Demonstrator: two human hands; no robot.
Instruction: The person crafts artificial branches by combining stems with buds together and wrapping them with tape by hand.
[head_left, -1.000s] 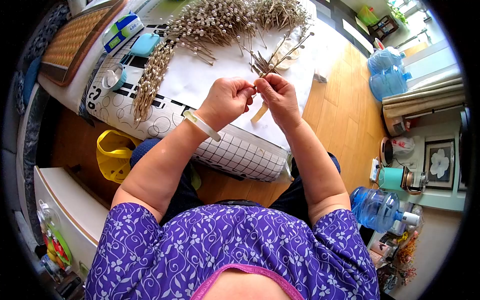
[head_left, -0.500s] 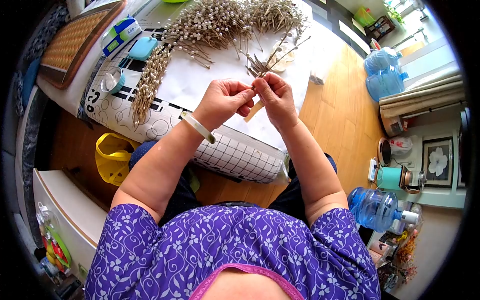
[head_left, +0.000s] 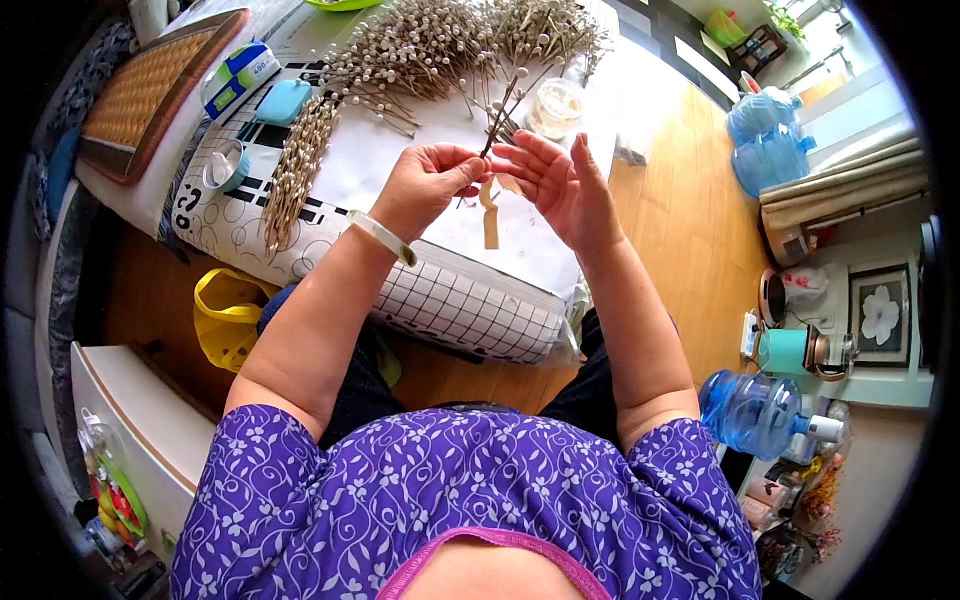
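Observation:
My left hand (head_left: 428, 185), with a pale bangle at its wrist, pinches a thin dark twig (head_left: 507, 105) bearing small buds between thumb and fingers. A tan strip of tape (head_left: 491, 226) hangs just below the fingertips; where its upper end is attached is unclear. To the right, my right hand (head_left: 572, 190) is open, palm turned up and fingers stretched towards the twig. Behind the hands stands a round clear tub (head_left: 556, 108) with pale contents. A large heap of budded stems (head_left: 410, 50) lies at the back of the table, beside another bunch (head_left: 545, 30).
A bundle of budded stems (head_left: 300, 165) lies on the table's left, near a blue case (head_left: 284, 102), a small blue-rimmed cup (head_left: 226, 165) and a tissue pack (head_left: 240, 78). A yellow bag (head_left: 225, 325) is below the table edge. Water jugs (head_left: 770, 150) stand on the right.
My right hand has let go of the twig and opened, moving slightly right. My left hand keeps its pinch, shifted left, and the twig now stands more upright. The tape strip shows more fully.

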